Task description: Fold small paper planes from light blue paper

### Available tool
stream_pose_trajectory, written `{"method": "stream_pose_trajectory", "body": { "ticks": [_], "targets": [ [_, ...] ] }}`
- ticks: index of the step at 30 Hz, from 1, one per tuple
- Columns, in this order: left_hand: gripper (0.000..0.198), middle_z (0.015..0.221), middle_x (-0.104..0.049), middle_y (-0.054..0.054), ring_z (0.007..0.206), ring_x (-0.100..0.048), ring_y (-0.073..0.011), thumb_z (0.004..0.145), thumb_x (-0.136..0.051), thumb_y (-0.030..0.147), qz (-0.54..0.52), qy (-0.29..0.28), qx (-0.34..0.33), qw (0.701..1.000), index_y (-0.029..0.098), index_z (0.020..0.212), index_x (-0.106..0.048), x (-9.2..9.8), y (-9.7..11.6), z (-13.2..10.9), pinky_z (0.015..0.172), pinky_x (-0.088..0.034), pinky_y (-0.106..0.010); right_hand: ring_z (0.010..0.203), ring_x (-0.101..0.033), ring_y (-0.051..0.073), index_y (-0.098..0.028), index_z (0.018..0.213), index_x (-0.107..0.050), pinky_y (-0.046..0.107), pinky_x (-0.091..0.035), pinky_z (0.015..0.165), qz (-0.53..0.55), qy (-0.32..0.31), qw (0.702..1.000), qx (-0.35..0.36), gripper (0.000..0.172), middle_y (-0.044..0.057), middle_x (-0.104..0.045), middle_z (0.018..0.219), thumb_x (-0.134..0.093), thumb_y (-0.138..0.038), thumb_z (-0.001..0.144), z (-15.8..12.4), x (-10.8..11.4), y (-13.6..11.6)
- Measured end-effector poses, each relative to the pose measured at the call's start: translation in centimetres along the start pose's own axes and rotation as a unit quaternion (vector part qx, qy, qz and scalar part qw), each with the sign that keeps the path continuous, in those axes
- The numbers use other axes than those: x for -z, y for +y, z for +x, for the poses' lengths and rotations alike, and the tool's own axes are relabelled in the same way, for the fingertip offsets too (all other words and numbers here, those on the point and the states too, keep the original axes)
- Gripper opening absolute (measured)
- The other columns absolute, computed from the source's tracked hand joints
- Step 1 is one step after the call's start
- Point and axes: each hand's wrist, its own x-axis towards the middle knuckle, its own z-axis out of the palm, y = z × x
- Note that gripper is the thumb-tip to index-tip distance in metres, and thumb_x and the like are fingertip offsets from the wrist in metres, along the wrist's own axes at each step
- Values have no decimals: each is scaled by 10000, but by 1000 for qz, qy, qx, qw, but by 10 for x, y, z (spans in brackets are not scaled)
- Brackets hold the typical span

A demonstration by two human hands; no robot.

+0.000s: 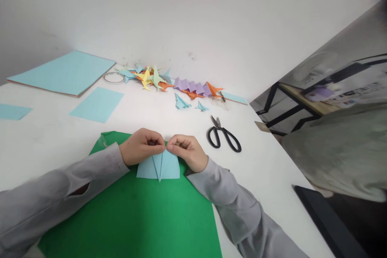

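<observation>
A folded piece of light blue paper (172, 168) lies on a green sheet (145, 217), with a narrow pointed flap running down its middle toward me. At its far edge my left hand (142, 145) pinches the paper between thumb and forefinger. Close beside it, my right hand (189, 151) pinches the same edge, the two sets of fingertips nearly meeting. My fingers hide the paper's top corner. Black-handled scissors (223, 134) lie to the right of my right hand, blades slightly apart and pointing away.
Folded paper figures (148, 76) in several colours are heaped along the wall, near a purple pleated strip (193, 86). Two small blue folded pieces (181, 101) lie before them. Blue sheets (96, 105) and a paper stack (63, 72) are at left. Another person (338, 149) is at right.
</observation>
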Motion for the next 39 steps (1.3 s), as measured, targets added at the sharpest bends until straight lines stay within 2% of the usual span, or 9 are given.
{"method": "stream_pose_trajectory", "body": {
  "ticks": [6, 10, 15, 19, 27, 32, 36, 39],
  "targets": [
    [148, 510, -449, 40, 494, -365, -66, 672, -519, 228, 17, 17, -1, 1000, 117, 582, -555, 1, 1, 0, 467, -283, -198, 451, -327, 58, -149, 600, -572, 219, -233, 456, 2, 2, 1000, -4, 230, -56, -458, 489, -705, -336, 594, 0, -1, 0],
    [157, 541, -466, 37, 528, -380, -74, 693, -508, 243, 44, -2, -13, 999, 119, 615, -564, 1, 1, 0, 500, -305, -205, 446, -309, 61, -146, 602, -566, 219, -221, 447, -7, -3, 1000, -4, 253, -60, -430, 470, -688, -367, 606, 1, 1, 1],
    [174, 485, -389, 53, 487, -322, -62, 693, -483, 225, 37, -20, -9, 999, 119, 566, -537, 1, 0, 0, 462, -263, -201, 439, -277, 60, -154, 618, -547, 220, -196, 438, -18, -35, 999, -3, 223, -75, -374, 455, -655, -347, 643, 0, 2, 2],
    [153, 446, -358, 58, 455, -289, -53, 652, -483, 185, 24, -26, -4, 999, 119, 523, -530, 1, 1, 0, 438, -234, -200, 443, -293, 60, -155, 625, -550, 217, -209, 440, -24, -56, 998, 4, 162, -72, -394, 465, -627, -293, 661, -1, 0, 0],
    [132, 422, -404, 47, 442, -308, -56, 589, -521, 197, -48, -5, 26, 999, 115, 491, -553, 3, 5, 1, 430, -236, -200, 421, -460, 78, -152, 580, -585, 216, -331, 455, 36, -52, 998, -10, 77, -41, -546, 452, -631, -203, 613, 0, 5, 0],
    [148, 406, -397, 46, 433, -316, -59, 563, -546, 218, -85, 33, 35, 995, 120, 453, -537, 5, 6, 0, 430, -239, -202, 398, -478, 88, -146, 558, -599, 215, -346, 431, 107, -39, 993, 10, 63, -19, -581, 447, -624, -175, 608, 1, 9, 8],
    [157, 412, -402, 44, 442, -325, -63, 559, -558, 230, -93, 65, 39, 993, 124, 447, -529, 6, 6, 0, 435, -244, -204, 406, -469, 85, -151, 550, -580, 219, -342, 440, 148, 8, 989, 19, 125, -15, -581, 460, -631, -228, 635, 2, 8, 9],
    [159, 433, -425, 38, 456, -344, -67, 572, -563, 237, -90, 54, 41, 994, 119, 467, -539, 5, 5, 1, 440, -250, -203, 446, -465, 82, -156, 638, -590, 220, -334, 465, 91, 13, 996, 20, 177, -29, -563, 495, -639, -323, 675, 1, 4, 5]
  ]
}}
